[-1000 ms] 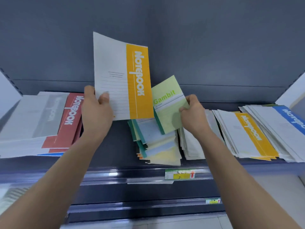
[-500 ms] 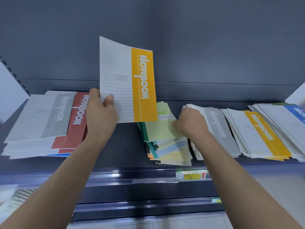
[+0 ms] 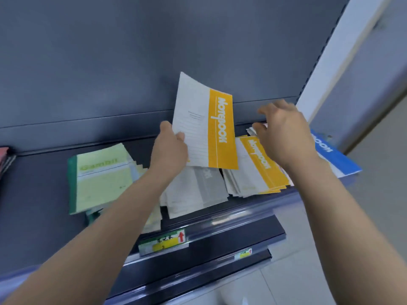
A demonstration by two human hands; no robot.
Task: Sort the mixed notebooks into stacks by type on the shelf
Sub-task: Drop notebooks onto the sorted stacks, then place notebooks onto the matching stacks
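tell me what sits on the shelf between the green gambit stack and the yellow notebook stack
A grey-banded notebook stack lies between them, partly hidden by the left forearm; the head view shows it.

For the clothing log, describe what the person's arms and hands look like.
The left arm and right arm are bare to the frame's edge: no sleeves show. The left hand and right hand wear no gloves; no ring, watch or bracelet shows.

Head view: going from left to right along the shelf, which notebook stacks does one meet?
red notebooks at the edge → green Gambit stack → grey notebook stack → yellow Notebook stack → blue notebook. The held yellow notebook in the left hand overlaps two stacks, so I leave it out.
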